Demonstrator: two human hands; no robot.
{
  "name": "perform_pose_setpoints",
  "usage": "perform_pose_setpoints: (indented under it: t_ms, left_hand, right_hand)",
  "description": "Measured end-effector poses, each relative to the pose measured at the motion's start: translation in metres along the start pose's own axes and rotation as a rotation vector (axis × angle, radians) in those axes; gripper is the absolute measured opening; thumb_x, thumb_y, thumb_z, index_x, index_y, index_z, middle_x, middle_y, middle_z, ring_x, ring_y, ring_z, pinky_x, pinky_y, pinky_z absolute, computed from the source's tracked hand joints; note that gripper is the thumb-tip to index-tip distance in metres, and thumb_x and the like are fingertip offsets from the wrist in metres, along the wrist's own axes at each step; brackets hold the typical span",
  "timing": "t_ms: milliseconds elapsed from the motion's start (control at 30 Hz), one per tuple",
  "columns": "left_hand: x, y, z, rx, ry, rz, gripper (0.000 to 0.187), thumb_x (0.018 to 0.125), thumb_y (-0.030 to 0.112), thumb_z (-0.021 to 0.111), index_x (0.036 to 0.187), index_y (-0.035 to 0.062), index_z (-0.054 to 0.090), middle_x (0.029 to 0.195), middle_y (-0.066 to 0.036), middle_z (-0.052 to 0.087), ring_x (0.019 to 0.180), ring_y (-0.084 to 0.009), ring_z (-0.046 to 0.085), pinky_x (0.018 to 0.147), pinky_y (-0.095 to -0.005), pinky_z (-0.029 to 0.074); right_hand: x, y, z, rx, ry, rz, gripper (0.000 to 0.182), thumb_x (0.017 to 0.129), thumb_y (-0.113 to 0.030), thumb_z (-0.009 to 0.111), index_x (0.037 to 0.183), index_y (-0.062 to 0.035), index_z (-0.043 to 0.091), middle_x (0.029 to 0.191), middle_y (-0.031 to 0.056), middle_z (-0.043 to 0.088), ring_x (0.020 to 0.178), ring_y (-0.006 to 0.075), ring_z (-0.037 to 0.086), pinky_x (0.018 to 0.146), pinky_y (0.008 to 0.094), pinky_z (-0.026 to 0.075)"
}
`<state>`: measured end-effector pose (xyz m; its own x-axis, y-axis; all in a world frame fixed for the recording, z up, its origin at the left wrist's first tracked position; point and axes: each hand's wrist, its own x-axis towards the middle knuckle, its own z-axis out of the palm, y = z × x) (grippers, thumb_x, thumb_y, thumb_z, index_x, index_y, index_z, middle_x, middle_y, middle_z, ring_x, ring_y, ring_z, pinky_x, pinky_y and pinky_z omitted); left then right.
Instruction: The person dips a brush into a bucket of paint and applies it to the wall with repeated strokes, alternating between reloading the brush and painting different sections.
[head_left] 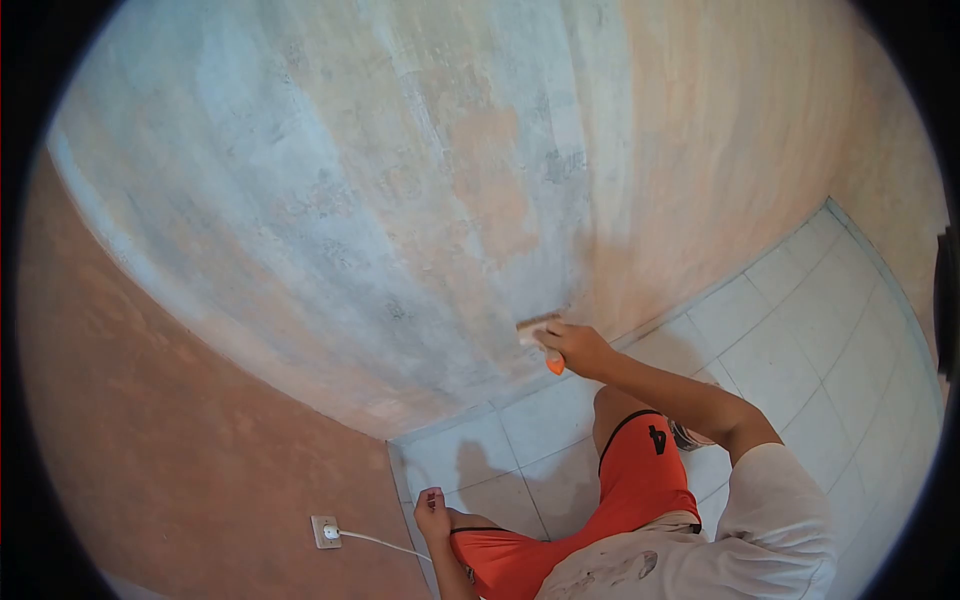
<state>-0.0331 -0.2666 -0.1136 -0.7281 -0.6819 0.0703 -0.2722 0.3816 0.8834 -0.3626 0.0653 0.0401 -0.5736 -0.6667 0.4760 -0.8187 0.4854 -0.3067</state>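
My right hand [582, 350] is closed around a wide paintbrush [535, 328] with an orange handle end. The brush's brown edge is up against the lower part of the patchy wall [400, 200], which shows blue-grey, whitish and peach streaks. Above my left knee, my left hand [432, 515] is curled closed, apart from the wall, and I see nothing in it. Beside my right leg stands a can-like container [690, 435], partly hidden by the leg and arm.
A reddish-brown wall [200, 430] meets the patchy wall at a left corner. It carries a socket [325, 532] with a plugged-in white cable [385, 543] running towards my left arm. Pale floor tiles [790, 340] stretch along the wall to the right.
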Motion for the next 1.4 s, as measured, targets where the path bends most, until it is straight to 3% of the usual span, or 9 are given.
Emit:
perform_pose_setpoints:
  t_ms: [133, 333, 400, 533, 800, 1000, 1167, 1267, 1400]
  left_hand:
    - [0.002, -0.005, 0.001, 0.026, 0.006, -0.024, 0.017, 0.093, 0.018, 0.064, 0.097, 0.0023, 0.069, 0.081, -0.009, 0.069, 0.071, -0.0165, 0.062, 0.065, -0.0310, 0.049]
    - [0.005, -0.009, 0.004, 0.016, 0.008, -0.027, 0.018, 0.093, 0.020, 0.064, 0.097, 0.0024, 0.069, 0.082, -0.009, 0.069, 0.072, -0.0167, 0.062, 0.065, -0.0313, 0.049]
    - [0.006, -0.014, 0.004, 0.039, 0.000, -0.015, 0.018, 0.093, 0.020, 0.064, 0.097, 0.0024, 0.069, 0.082, -0.009, 0.069, 0.072, -0.0169, 0.062, 0.065, -0.0314, 0.049]
    - [0.006, -0.013, 0.005, 0.029, -0.007, -0.029, 0.018, 0.092, 0.019, 0.064, 0.097, 0.0021, 0.069, 0.083, -0.010, 0.070, 0.073, -0.0176, 0.063, 0.066, -0.0318, 0.050]
    - [0.001, -0.008, 0.004, -0.004, 0.001, -0.030, 0.018, 0.093, 0.019, 0.064, 0.097, 0.0023, 0.069, 0.083, -0.010, 0.070, 0.073, -0.0176, 0.064, 0.066, -0.0320, 0.050]
    - [0.000, -0.002, 0.003, 0.049, -0.011, -0.039, 0.017, 0.093, 0.018, 0.063, 0.097, 0.0028, 0.069, 0.083, -0.008, 0.069, 0.073, -0.0172, 0.062, 0.066, -0.0321, 0.050]
    - [0.003, 0.001, 0.006, 0.029, -0.009, -0.035, 0.017, 0.093, 0.019, 0.063, 0.097, 0.0031, 0.069, 0.083, -0.009, 0.069, 0.074, -0.0171, 0.062, 0.066, -0.0318, 0.050]
    - [0.003, 0.002, 0.007, 0.005, -0.006, -0.040, 0.018, 0.093, 0.020, 0.063, 0.097, 0.0030, 0.069, 0.083, -0.008, 0.069, 0.074, -0.0171, 0.062, 0.066, -0.0317, 0.050]
    - [0.004, 0.007, 0.007, 0.045, -0.017, -0.027, 0.018, 0.093, 0.020, 0.063, 0.097, 0.0031, 0.069, 0.083, -0.008, 0.069, 0.074, -0.0169, 0.062, 0.067, -0.0317, 0.050]
  right_hand:
    - [0.024, 0.008, -0.023, 0.052, 0.183, -0.099, 0.033, 0.090, -0.012, 0.060, 0.122, -0.0152, 0.063, 0.102, 0.0084, 0.060, 0.090, 0.0284, 0.063, 0.072, 0.0379, 0.052]
    - [0.118, -0.053, -0.178, 0.007, 0.344, -0.115, 0.039, 0.085, -0.004, 0.067, 0.124, -0.0089, 0.064, 0.097, 0.0096, 0.061, 0.080, 0.0249, 0.063, 0.065, 0.0313, 0.050]
    - [0.134, -0.063, -0.198, -0.086, 0.592, -0.269, 0.044, 0.081, -0.002, 0.068, 0.125, -0.0070, 0.064, 0.093, 0.0105, 0.059, 0.076, 0.0238, 0.062, 0.063, 0.0299, 0.050]
    - [0.133, -0.055, -0.192, -0.243, 0.698, -0.342, 0.043, 0.081, -0.003, 0.062, 0.124, -0.0079, 0.064, 0.100, 0.0101, 0.059, 0.078, 0.0260, 0.063, 0.061, 0.0338, 0.050]
    - [0.024, -0.008, -0.030, -0.079, 0.236, -0.159, 0.038, 0.081, -0.003, 0.061, 0.118, -0.0083, 0.064, 0.098, 0.0088, 0.059, 0.083, 0.0281, 0.061, 0.067, 0.0373, 0.052]
    - [0.070, -0.017, -0.101, 0.082, 0.225, -0.065, 0.038, 0.084, -0.006, 0.063, 0.121, -0.0111, 0.064, 0.098, 0.0101, 0.058, 0.085, 0.0290, 0.062, 0.072, 0.0363, 0.052]
    - [0.113, -0.061, -0.179, -0.040, 0.586, -0.222, 0.043, 0.084, -0.003, 0.062, 0.126, -0.0113, 0.063, 0.102, 0.0123, 0.059, 0.085, 0.0299, 0.062, 0.070, 0.0358, 0.051]
    - [0.105, -0.063, -0.173, -0.005, 0.604, -0.219, 0.052, 0.081, -0.001, 0.065, 0.132, -0.0119, 0.062, 0.108, 0.0144, 0.060, 0.087, 0.0308, 0.063, 0.072, 0.0336, 0.052]
    - [0.052, -0.007, -0.060, -0.117, 0.386, -0.208, 0.047, 0.083, -0.003, 0.062, 0.129, -0.0135, 0.062, 0.110, 0.0137, 0.060, 0.092, 0.0307, 0.064, 0.070, 0.0378, 0.053]
